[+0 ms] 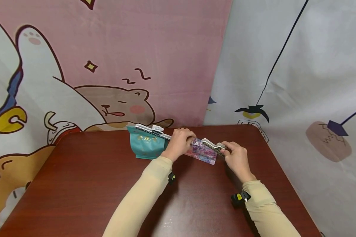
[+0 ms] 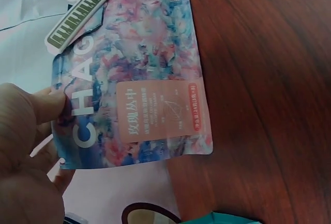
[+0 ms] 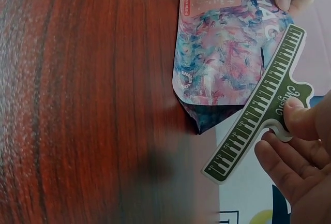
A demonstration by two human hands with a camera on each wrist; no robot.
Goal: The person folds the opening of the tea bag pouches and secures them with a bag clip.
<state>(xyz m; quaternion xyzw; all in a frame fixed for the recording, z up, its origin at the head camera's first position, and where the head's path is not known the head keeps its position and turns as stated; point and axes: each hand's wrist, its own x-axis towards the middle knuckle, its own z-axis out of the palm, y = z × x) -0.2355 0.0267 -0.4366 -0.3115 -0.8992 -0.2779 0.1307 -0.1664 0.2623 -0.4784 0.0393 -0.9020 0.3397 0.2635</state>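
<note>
A pink and blue floral pouch (image 1: 202, 152), printed "CHAG" near its upper edge, is held over the table. My left hand (image 1: 179, 143) pinches its top corner, thumb on the printed face (image 2: 145, 43). A long green and white clip with a piano-key pattern (image 3: 258, 105) lies slantwise over the other end of the pouch's upper edge. My right hand (image 1: 237, 159) grips this clip by its handle, thumb on the "Music" lettering. Whether the clip is closed on the pouch, I cannot tell.
On the left stands a teal pouch (image 1: 146, 144) with a similar black and white clip (image 1: 152, 129) along its top. The brown wooden table (image 1: 86, 184) reaches back to a cartoon-printed cloth (image 1: 178, 65) hanging behind it.
</note>
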